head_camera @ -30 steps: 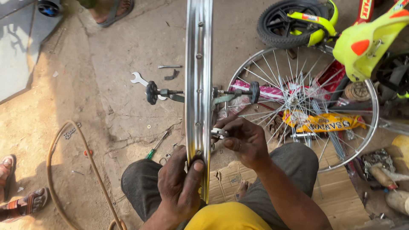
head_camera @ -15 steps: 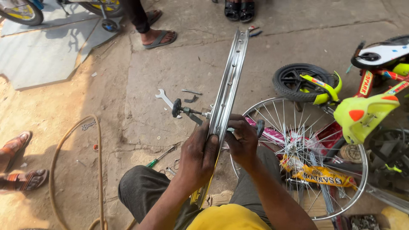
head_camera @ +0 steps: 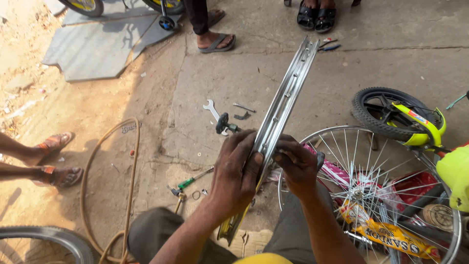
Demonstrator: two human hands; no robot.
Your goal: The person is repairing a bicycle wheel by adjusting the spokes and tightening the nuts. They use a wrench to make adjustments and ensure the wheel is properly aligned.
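A bare silver wheel rim (head_camera: pixel 285 100) stands on edge between my knees, leaning away to the upper right. My left hand (head_camera: pixel 236 171) wraps over the rim's left side near its lower part. My right hand (head_camera: pixel 296 166) presses against the rim's right side at the same height, fingers curled around something small that I cannot make out. A hub with an axle (head_camera: pixel 225 123) lies on the concrete just behind my left hand.
A spanner (head_camera: pixel 211 108) and small metal parts lie on the concrete. A green-handled screwdriver (head_camera: pixel 191 181) rests by my left knee. A spoked wheel (head_camera: pixel 371 190) and a yellow-green small bike (head_camera: pixel 420 127) sit to the right. A hose (head_camera: pixel 110 181) loops left. Other people's sandalled feet stand around.
The view has lifted and swung, so the rim now leans further to the upper right. Both hands have closed in on the rim, side by side.
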